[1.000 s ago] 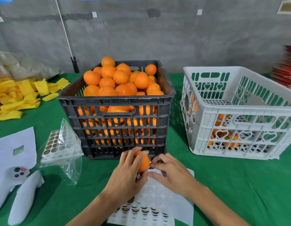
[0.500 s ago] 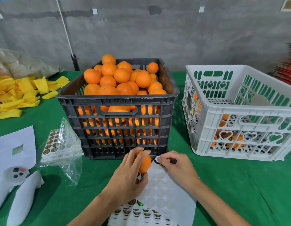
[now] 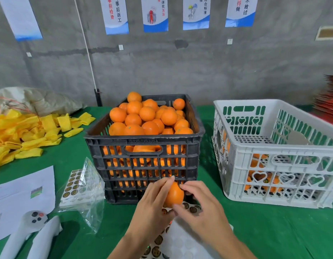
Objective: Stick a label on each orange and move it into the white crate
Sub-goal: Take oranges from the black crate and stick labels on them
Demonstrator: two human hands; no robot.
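Hands meet on one orange (image 3: 174, 195) above the label sheet (image 3: 182, 242): left hand (image 3: 152, 210) cups it, right hand (image 3: 201, 206) pinches its right side. Fruit judged firm, light, roundish, slightly slick; grip across widest part. White crate (image 3: 277, 146) stands to the right.

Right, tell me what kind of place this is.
Probably a fruit packing or labelling workstation. A black crate heaped with oranges stands beside a white crate holding a few, sticker sheets lie on the green table, and workplace posters hang on the concrete wall.
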